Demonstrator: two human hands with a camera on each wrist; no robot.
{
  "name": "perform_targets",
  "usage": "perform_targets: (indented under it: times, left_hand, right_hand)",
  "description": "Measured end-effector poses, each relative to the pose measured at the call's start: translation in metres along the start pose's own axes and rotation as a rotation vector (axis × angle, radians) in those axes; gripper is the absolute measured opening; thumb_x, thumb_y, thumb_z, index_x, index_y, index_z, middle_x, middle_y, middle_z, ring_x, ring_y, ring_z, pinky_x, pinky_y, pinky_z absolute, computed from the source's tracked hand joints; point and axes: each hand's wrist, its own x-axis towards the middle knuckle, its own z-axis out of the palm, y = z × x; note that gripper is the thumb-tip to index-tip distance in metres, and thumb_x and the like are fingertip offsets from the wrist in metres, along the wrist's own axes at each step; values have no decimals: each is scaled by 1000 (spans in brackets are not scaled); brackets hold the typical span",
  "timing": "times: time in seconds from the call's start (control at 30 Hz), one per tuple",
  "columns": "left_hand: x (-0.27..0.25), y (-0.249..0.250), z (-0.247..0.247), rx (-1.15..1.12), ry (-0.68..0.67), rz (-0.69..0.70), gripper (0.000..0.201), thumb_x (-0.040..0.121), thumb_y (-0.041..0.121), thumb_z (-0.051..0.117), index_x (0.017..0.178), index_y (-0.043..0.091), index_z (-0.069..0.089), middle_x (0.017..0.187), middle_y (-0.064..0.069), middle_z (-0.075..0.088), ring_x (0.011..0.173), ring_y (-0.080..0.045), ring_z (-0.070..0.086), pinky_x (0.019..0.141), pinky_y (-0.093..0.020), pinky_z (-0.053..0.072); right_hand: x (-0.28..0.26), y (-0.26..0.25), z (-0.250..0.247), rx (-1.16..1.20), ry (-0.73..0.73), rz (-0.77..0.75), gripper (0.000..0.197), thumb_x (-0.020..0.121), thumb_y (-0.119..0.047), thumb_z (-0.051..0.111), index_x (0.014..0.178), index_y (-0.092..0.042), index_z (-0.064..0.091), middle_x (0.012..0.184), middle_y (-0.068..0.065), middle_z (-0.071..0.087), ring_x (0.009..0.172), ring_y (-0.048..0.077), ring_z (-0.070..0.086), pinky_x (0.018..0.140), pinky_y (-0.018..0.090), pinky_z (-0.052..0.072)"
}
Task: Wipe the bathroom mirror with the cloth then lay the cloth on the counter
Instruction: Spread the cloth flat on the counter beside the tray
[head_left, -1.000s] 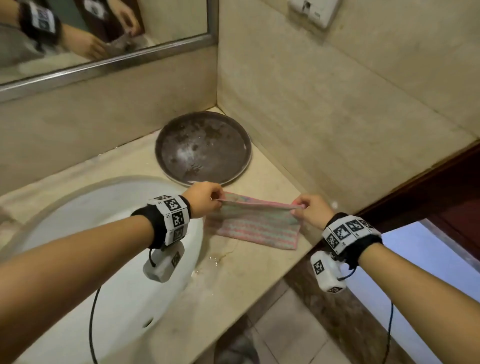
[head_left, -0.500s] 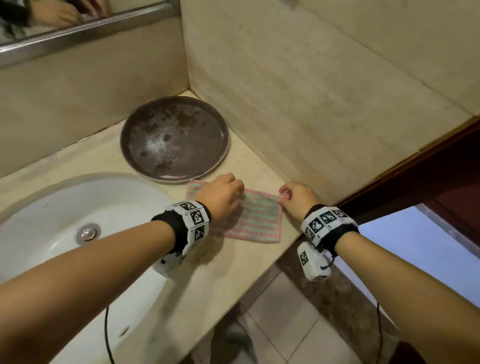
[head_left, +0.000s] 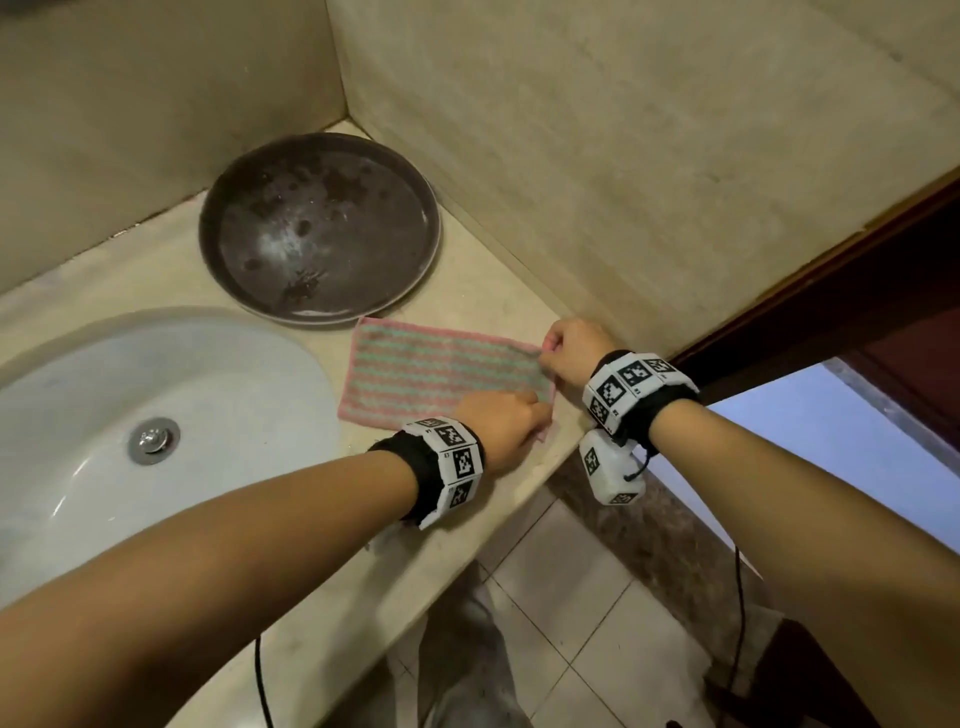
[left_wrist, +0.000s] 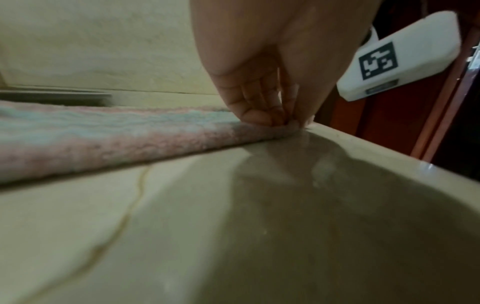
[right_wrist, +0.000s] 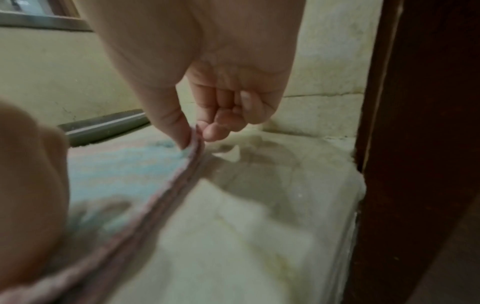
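A pink and green striped cloth lies spread flat on the beige counter, just in front of the dark tray. My left hand is at the cloth's near right corner. In the left wrist view, my left hand pinches that corner of the cloth against the counter's edge. My right hand is at the far right corner. In the right wrist view, the right hand holds the cloth's edge slightly lifted between thumb and forefinger. The mirror is out of the head view.
A round dark tray sits in the back corner, touching the cloth's far edge. The white sink is set into the counter on the left. A tiled wall runs close along the right, and the counter's front edge drops to the floor tiles.
The cloth went from hanging folded between both hands to lying spread on the counter. My left hand moved from its left side to its near right corner. The view tilted down off the mirror.
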Motion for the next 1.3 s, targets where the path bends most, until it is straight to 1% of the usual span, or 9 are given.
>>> perform_targets:
  times: [0.3,0.43,0.57,0.77,0.87,0.97,1.07,1.23,1.3]
  left_hand:
    - [-54,-47,-33,-387,133,-413,11,85,20,58,82,17,48,91,-16,65,83,-31,60,71,-34,44]
    - [-95,-78,-32,-596,240,-684,22,86,16,59,69,21,45,91,-16,65,86,-29,60,66,-25,37]
    - [-125,-96,-22,-883,297,-853,18,84,10,59,69,16,51,68,-5,60,59,-19,53,50,-20,45]
    - [-142,-107,-12,-997,213,-941,17,83,4,56,73,17,52,72,-1,62,58,-13,54,49,-21,44]
    - [-140,-113,-12,-916,267,-998,11,86,8,47,86,15,56,93,-8,67,85,-25,64,74,-32,54]
    - [-130,-116,-21,-918,395,-1007,17,88,25,54,101,14,56,109,-12,66,102,-30,62,90,-41,52]
    - [-113,-112,-30,-968,379,-969,46,83,38,65,118,12,51,110,-10,63,101,-29,62,88,-36,51]
    - [-96,-113,-33,-793,405,-1024,39,84,30,68,114,10,54,103,-6,59,92,-21,57,78,-28,46]
    - [-93,-115,-36,-852,415,-1058,22,82,25,70,95,11,58,91,-5,60,86,-22,58,75,-30,48]
  right_hand:
    - [5,-68,-17,431,-16,45,25,79,-5,65,64,-17,49,52,2,52,36,8,47,30,13,32]
    - [8,-123,6,444,-32,-2,28,78,-6,68,61,-16,49,55,4,55,50,18,51,45,24,43]
    - [11,-164,29,336,-47,-61,35,82,-8,66,55,-14,44,56,4,49,73,25,56,77,39,52]
    - [13,-186,56,380,-54,-92,28,86,-13,64,68,-22,44,78,13,69,68,28,64,55,32,51]
    - [10,-174,47,384,64,-59,24,89,-24,59,68,-24,47,88,15,71,77,31,68,77,41,57]
    - [3,-153,26,225,84,17,13,88,-21,59,77,-16,58,101,16,69,95,33,65,85,36,53]
    - [1,-127,20,32,-1,101,31,87,-21,63,112,-4,58,113,16,62,102,33,60,83,34,49]
    - [-3,-113,30,54,-67,134,40,84,-24,70,115,-2,56,113,14,63,93,28,58,70,28,41]
    - [-1,-115,35,116,-54,153,38,84,-20,70,113,1,58,111,14,64,99,30,61,74,28,46]
